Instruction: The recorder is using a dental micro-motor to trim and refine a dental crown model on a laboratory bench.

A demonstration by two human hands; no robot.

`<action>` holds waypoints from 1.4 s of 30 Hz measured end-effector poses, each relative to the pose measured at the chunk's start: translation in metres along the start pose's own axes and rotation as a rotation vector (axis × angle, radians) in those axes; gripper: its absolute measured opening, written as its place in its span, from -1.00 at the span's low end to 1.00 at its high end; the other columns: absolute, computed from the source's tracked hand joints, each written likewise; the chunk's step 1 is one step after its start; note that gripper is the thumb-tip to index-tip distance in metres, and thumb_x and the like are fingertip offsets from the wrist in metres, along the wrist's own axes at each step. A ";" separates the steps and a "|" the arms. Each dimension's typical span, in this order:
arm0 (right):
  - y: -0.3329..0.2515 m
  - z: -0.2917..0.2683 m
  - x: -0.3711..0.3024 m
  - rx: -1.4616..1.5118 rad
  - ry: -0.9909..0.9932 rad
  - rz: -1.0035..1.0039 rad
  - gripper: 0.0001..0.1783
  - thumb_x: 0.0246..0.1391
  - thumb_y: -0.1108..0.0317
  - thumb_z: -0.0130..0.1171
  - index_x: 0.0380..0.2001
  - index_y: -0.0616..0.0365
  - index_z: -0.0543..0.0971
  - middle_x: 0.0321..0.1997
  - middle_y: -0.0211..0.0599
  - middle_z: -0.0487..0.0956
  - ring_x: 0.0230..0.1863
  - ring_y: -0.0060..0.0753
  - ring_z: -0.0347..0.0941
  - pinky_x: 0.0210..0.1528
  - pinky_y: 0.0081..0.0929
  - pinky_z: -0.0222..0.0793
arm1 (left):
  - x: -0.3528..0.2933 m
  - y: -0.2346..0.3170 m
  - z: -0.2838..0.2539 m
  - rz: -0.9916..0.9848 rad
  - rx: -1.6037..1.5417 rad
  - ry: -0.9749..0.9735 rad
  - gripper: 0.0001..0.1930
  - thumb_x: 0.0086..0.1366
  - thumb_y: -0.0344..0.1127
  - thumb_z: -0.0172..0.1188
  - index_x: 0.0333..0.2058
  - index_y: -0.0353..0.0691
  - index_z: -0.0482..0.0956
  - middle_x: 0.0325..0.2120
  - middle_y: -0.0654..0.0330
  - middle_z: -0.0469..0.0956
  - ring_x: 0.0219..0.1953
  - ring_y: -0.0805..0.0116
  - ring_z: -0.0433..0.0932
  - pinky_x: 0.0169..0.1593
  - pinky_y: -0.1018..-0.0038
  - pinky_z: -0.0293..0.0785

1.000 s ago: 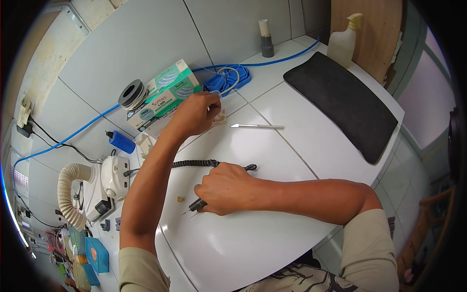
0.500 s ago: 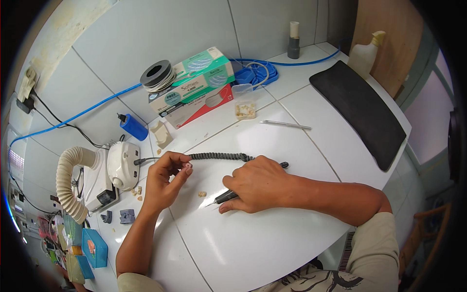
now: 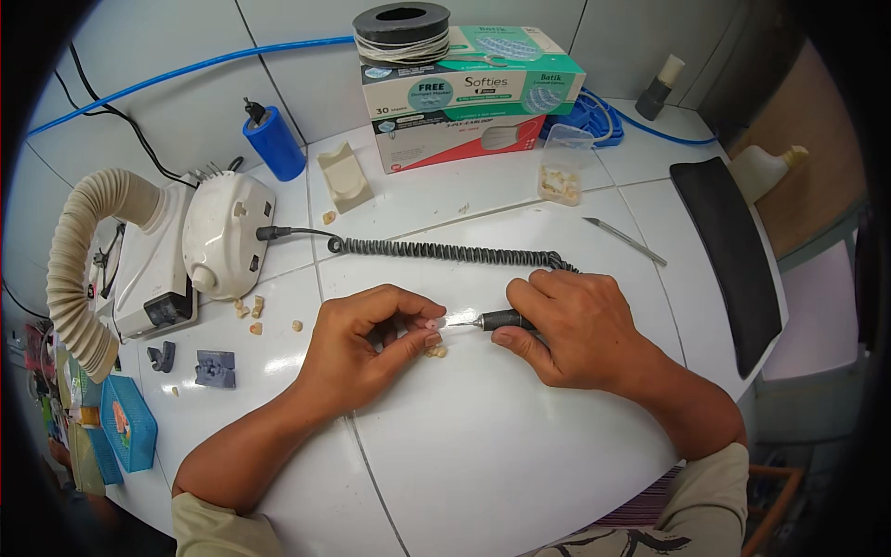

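Observation:
Between the fingertips of my left hand (image 3: 362, 348) is a small pinkish-white piece (image 3: 433, 324), mostly covered by the fingers; its exact kind cannot be made out. My right hand (image 3: 583, 325) is wrapped round a black rotary handpiece (image 3: 502, 321) with a thin metal bit. The bit points left and its tip is at the small piece, though contact is hard to tell. Just below the left fingertips, a yellowish tooth-like piece (image 3: 436, 352) lies on the white tiled table (image 3: 464, 446). A coiled black cord (image 3: 445, 252) stretches behind both hands to a white control unit (image 3: 227, 232).
At left stand a ribbed hose (image 3: 79, 251), grey blocks (image 3: 215, 369) and a blue basket (image 3: 130, 422). Stacked boxes (image 3: 464, 97) with a wire spool are at the back. A clear container (image 3: 560, 181), a metal knife-like tool (image 3: 626, 241) and a black mat (image 3: 729, 265) lie toward the right.
My right hand has raised and turned the handpiece, bringing its bit from low over the table to the small piece in my left hand. The view has shifted closer.

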State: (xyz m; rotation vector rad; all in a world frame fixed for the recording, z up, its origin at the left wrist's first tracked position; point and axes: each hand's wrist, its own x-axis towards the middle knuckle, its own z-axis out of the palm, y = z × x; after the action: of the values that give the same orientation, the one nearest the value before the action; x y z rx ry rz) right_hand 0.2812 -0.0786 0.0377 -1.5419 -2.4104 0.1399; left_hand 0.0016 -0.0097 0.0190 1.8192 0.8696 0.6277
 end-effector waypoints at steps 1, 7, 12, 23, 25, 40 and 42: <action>0.000 0.001 0.000 -0.008 0.026 -0.015 -0.54 0.38 -0.13 0.31 -0.32 0.06 0.59 -0.51 -0.31 0.49 -0.53 -0.25 0.51 -0.56 -0.23 0.33 | 0.000 0.003 0.000 -0.009 -0.005 0.002 -0.85 0.41 -0.52 0.45 -0.08 -0.36 0.75 -0.23 0.19 0.78 -0.21 0.57 0.71 -0.13 0.59 0.61; 0.001 0.005 -0.003 -0.038 0.080 -0.066 -0.51 0.34 -0.16 0.35 -0.34 0.06 0.58 -0.52 -0.34 0.44 -0.56 -0.29 0.45 -0.56 -0.27 0.32 | -0.001 0.009 0.003 -0.008 0.081 0.005 -0.85 0.36 -0.50 0.50 -0.12 -0.32 0.78 -0.29 0.22 0.78 -0.31 0.62 0.64 -0.26 0.61 0.51; -0.002 0.003 -0.004 -0.055 0.084 -0.073 -0.52 0.33 -0.15 0.37 -0.34 0.06 0.58 -0.52 -0.35 0.43 -0.57 -0.30 0.44 -0.56 -0.29 0.32 | -0.003 0.009 0.003 0.037 0.086 0.001 -0.85 0.32 -0.48 0.56 -0.19 -0.31 0.77 -0.28 0.19 0.79 -0.27 0.54 0.69 -0.20 0.56 0.57; -0.002 0.002 -0.003 -0.053 0.064 -0.091 -0.52 0.27 -0.14 0.42 -0.34 0.07 0.59 -0.51 -0.36 0.44 -0.55 -0.32 0.45 -0.55 -0.31 0.35 | -0.002 0.000 0.003 0.106 0.063 -0.014 -0.88 0.32 -0.52 0.53 -0.22 -0.29 0.76 -0.28 0.14 0.79 -0.19 0.42 0.78 -0.09 0.48 0.70; -0.002 0.002 -0.004 -0.052 0.057 -0.090 -0.52 0.27 -0.14 0.41 -0.34 0.07 0.59 -0.51 -0.35 0.45 -0.55 -0.31 0.45 -0.54 -0.31 0.35 | -0.003 -0.001 0.003 0.102 0.061 -0.014 -0.89 0.32 -0.54 0.52 -0.23 -0.30 0.76 -0.28 0.13 0.79 -0.19 0.41 0.79 -0.09 0.48 0.71; -0.003 0.003 -0.005 -0.045 0.050 -0.068 -0.51 0.30 -0.17 0.37 -0.35 0.05 0.57 -0.50 -0.36 0.45 -0.54 -0.31 0.45 -0.53 -0.31 0.34 | 0.000 0.006 0.006 0.191 0.202 0.031 -0.85 0.27 -0.48 0.58 -0.27 -0.27 0.75 -0.34 0.16 0.75 -0.31 0.40 0.75 -0.21 0.48 0.67; -0.003 0.003 -0.005 -0.047 0.052 -0.070 -0.51 0.30 -0.17 0.38 -0.35 0.05 0.56 -0.50 -0.36 0.44 -0.54 -0.31 0.45 -0.53 -0.31 0.33 | -0.001 0.005 0.006 0.167 0.187 0.034 -0.85 0.27 -0.46 0.58 -0.28 -0.28 0.74 -0.33 0.17 0.75 -0.30 0.41 0.74 -0.22 0.48 0.67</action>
State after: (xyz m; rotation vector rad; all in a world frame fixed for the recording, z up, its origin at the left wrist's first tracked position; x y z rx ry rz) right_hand 0.2796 -0.0848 0.0349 -1.4602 -2.4397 0.0284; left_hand 0.0067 -0.0148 0.0216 2.0713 0.8265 0.7034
